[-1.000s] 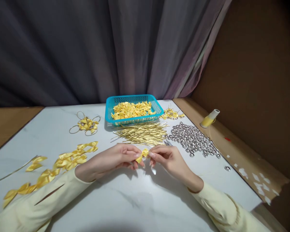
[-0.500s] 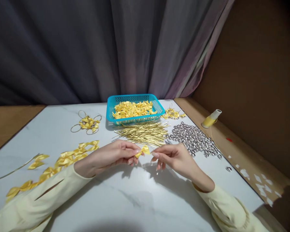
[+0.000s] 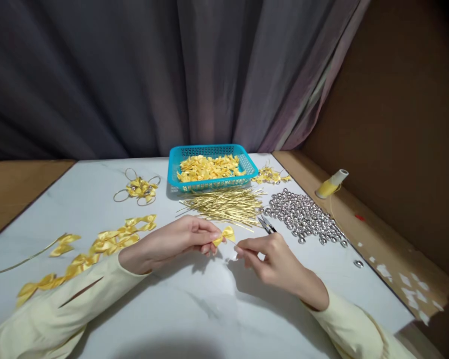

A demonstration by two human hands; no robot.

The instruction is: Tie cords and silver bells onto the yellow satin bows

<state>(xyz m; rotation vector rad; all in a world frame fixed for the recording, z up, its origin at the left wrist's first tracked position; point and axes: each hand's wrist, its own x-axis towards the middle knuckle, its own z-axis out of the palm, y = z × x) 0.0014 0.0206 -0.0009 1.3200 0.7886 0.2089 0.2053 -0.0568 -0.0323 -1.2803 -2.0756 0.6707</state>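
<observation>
Pinching a small yellow bow [image 3: 226,234] between thumb and fingers, your left hand [image 3: 194,237] sits just left of centre, back of the wrist up, forearm slanting in over the table [image 3: 194,294]. And there's your right hand [image 3: 277,257], facing it: thumb and forefinger closed to a fine point on a thin strand [image 3: 232,243] that runs to the bow, the other fingers curled underneath. Both hands are up off the surface, fingertips close together but apart.

Now the white, marbled top! Beyond your hands lie loose gold wires [image 3: 228,205], with a blue basket [image 3: 170,167] of yellow pieces [image 3: 209,168] right behind them. Scissors [image 3: 267,225] lie near your right knuckles, silver beads [image 3: 303,214] spread further right. Over on the left, a string of yellow bows [image 3: 108,242] trails beside your sleeve. A thread cone [image 3: 332,184] stands tilted on the brown ledge [image 3: 374,234], white scraps [image 3: 409,289] nearer you, and a grey-purple curtain [image 3: 209,70] fills the back.
</observation>
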